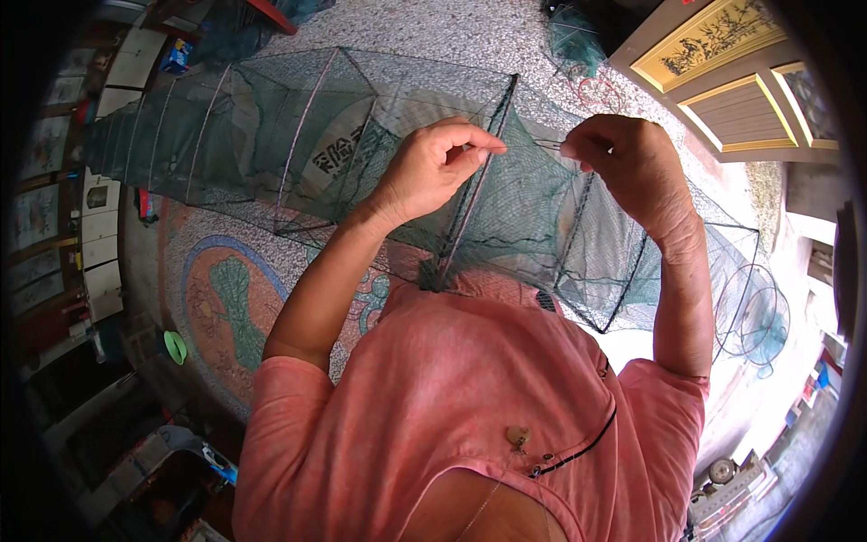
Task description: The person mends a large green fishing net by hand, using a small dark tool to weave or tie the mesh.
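Observation:
A long green mesh net trap [533,194] with rod frames stretches across in front of me. My left hand [438,167] is above it, with thumb and index finger pinched together beside one dark frame rod [470,203]. What lies between those fingertips is too small to make out. To the right, my right hand [632,167] is also closed in a pinch, fingers pointing left. A thin strand [547,144] shows at its fingertips, running toward the left hand; whether it reaches the left fingers I cannot tell.
Pebbled floor [433,27] with a coloured inlaid pattern [235,307] lies under the net. More green netting [576,41] sits at the far side, near a panelled wooden door [722,72]. A round wire hoop [754,312] with netting is at right. Cabinets [101,253] line the left.

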`<state>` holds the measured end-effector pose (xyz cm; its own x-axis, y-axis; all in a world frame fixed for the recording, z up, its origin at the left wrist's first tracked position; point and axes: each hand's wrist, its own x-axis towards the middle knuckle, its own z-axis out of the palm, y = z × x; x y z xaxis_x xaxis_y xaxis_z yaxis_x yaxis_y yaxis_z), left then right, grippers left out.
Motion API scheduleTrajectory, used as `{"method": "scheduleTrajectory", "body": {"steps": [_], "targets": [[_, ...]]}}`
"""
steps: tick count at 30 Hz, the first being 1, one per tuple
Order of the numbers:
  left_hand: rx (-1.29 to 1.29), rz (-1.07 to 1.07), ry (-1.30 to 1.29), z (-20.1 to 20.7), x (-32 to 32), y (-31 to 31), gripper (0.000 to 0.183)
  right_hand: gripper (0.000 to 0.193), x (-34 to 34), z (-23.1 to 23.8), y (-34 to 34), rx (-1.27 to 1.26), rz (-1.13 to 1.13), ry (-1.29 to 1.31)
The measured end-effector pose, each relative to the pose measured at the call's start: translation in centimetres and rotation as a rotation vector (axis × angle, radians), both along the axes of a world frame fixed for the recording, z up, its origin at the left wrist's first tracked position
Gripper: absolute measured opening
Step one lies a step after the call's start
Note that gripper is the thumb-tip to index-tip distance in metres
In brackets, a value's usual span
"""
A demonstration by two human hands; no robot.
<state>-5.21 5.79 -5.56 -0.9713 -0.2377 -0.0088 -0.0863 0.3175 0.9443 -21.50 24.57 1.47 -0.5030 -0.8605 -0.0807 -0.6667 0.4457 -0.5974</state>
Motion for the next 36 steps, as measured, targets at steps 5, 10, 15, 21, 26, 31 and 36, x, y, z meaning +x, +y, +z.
{"method": "scheduleTrajectory", "body": {"steps": [5,10,15,21,26,31,36], "targets": [[-0.089,0.038,-0.002,-0.1,-0.4,0.4,0.01,0.015,-0.5,-1.8,0.9,-0.071,-0.062,-0.213],[-0.175,0.009,0.028,-0.1,0.0,0.8,0.008,0.018,-1.1,-0.8,2.4,0.014,0.092,-0.437],[-0.179,0.012,0.015,0.7,0.1,1.4,0.008,0.023,-1.6,-1.6,2.1,-0.393,-0.113,-0.626],[-0.254,-0.016,0.144,0.3,1.8,1.7,0.009,0.008,0.6,-2.6,2.0,-0.24,-0.022,-0.011],[-0.342,-0.001,0.192,0.1,2.5,1.8,0.012,0.005,4.0,-3.3,0.7,-0.118,0.016,0.18],[-0.343,0.046,0.163,-0.6,3.2,2.3,0.014,0.01,4.8,-5.0,-0.2,-0.053,0.017,0.327],[-0.165,0.092,0.083,-1.7,3.2,2.4,0.013,0.011,5.1,-5.9,-0.6,-0.126,0.011,0.293]]}}
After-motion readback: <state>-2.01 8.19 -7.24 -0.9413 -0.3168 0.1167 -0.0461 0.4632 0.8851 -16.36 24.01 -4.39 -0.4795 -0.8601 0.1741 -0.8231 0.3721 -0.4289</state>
